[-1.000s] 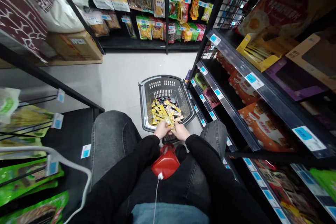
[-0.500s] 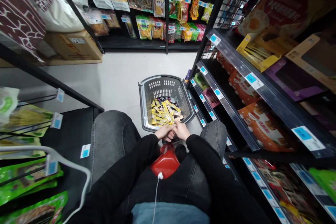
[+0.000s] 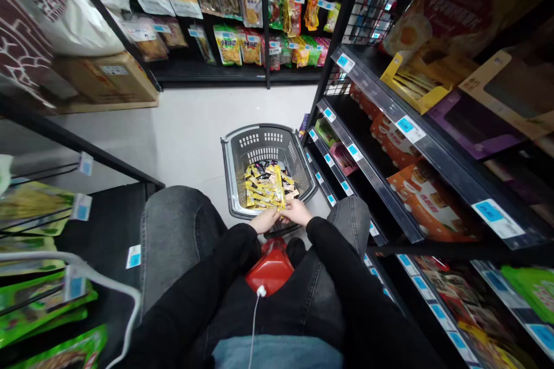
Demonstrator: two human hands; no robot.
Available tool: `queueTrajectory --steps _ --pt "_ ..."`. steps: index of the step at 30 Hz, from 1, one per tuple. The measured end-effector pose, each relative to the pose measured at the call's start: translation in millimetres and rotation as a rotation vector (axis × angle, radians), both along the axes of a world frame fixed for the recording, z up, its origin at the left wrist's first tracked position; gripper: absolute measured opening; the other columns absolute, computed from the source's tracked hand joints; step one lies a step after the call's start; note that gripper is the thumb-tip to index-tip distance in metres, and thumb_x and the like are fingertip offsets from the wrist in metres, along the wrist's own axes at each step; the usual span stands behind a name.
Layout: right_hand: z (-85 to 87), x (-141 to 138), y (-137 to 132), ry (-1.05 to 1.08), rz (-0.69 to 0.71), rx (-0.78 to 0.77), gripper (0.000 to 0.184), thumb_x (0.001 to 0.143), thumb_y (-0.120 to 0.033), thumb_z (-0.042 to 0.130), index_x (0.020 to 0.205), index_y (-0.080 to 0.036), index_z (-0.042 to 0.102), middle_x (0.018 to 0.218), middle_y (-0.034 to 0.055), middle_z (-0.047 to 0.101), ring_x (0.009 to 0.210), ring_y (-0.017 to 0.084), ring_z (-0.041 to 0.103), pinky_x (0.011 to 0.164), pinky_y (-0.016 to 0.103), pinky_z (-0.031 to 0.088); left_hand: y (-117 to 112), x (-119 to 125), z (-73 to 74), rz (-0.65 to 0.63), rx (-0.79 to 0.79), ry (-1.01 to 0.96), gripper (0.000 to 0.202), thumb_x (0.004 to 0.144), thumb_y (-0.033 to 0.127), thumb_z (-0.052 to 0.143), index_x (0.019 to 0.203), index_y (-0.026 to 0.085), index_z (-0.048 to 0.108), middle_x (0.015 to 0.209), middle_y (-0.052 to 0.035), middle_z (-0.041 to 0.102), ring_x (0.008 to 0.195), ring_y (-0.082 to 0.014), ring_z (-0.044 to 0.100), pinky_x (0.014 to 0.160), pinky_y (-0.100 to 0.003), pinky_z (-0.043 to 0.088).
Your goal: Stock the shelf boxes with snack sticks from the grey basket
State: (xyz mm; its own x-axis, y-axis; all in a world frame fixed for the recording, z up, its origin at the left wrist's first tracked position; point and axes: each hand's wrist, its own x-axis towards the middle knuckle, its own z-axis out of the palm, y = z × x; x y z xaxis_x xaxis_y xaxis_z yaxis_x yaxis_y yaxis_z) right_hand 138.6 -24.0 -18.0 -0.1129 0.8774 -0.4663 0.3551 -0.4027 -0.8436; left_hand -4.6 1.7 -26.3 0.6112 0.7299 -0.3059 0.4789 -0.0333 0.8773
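Observation:
A grey plastic shopping basket (image 3: pixel 236 181) stands on the floor between my knees, with many slim yellow, black and beige stick packets (image 3: pixel 258 195) heaped inside. At its near rim my left hand (image 3: pixel 265 221) and my right hand (image 3: pixel 298 213) come together, fingers closed. Between them they pinch the lower end of a long yellow stick packet (image 3: pixel 278 181), which points away from me over the heap. Whether a second packet lies under it in my fingers, I cannot tell. Below my hands is a shiny red object (image 3: pixel 270 268) with a white cable.
Shelves with snack bags (image 3: pixel 428 202) and display boxes (image 3: pixel 409 83) rise close on the right. Green snack packs (image 3: pixel 43 300) hang from hooks at left. A cardboard box (image 3: pixel 106 81) sits beyond them. Hanging bags (image 3: pixel 228 49) line the back rack.
The view has shifted slightly, so the scene sits a little further left. My hands have parted a little, and the yellow stick packet between them now stands out straighter above the heap.

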Motion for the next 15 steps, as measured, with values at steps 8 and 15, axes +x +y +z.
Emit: queueTrajectory --steps 8,15 --pt "-1.3 2 1 0.061 -0.123 0.116 0.014 0.072 -0.008 0.051 0.078 -0.017 0.059 0.052 -0.0030 0.059 0.049 0.013 0.062 0.051 0.023 0.053 -15 5 0.5 0.166 -0.215 -0.063 0.049 0.084 0.054 0.030 0.103 0.014 0.049 0.064 -0.0012 0.053 0.039 -0.0108 0.043 0.038 -0.025 0.036" --pt "-1.0 -4 7 0.196 -0.275 -0.015 0.010 0.068 -0.006 0.053 0.068 -0.015 0.056 0.048 -0.0042 0.056 0.043 0.012 0.057 0.048 0.024 0.053 -15 5 11.0 0.076 0.271 0.121 0.038 0.090 0.034 0.021 0.089 0.013 0.052 0.074 -0.0081 0.060 0.064 -0.0178 0.058 0.062 -0.029 0.044"
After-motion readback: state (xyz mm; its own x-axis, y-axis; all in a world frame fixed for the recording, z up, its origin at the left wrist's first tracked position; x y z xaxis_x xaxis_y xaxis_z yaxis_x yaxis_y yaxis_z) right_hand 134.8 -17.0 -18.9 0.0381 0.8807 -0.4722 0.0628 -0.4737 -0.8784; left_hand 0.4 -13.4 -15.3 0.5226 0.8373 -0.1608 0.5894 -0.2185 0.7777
